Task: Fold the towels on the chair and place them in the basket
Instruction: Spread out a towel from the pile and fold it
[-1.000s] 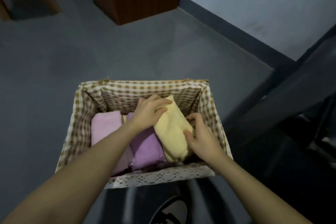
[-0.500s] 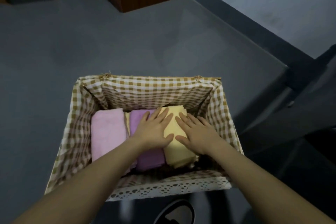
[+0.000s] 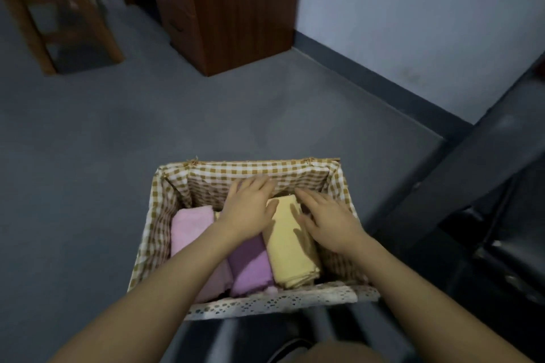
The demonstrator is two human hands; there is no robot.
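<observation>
Reaching forward, both hands lie flat with fingers straight, gripping nothing: the left hand point(image 3: 247, 211) rests on the purple towel point(image 3: 250, 270), the right hand point(image 3: 327, 219) beside the yellow towel point(image 3: 290, 244). These folded towels look soft and light, likely to slump, so lifting from both long edges seems wisest. They sit side by side with a pink towel point(image 3: 190, 230) inside the gingham-lined basket point(image 3: 259, 171) on the grey floor point(image 3: 118, 141).

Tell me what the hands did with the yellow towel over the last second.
Both hands let go of the yellow towel; the left hand and right hand flattened on it, then slid toward the basket's far wall. The pink towel and purple towel stayed put.
</observation>
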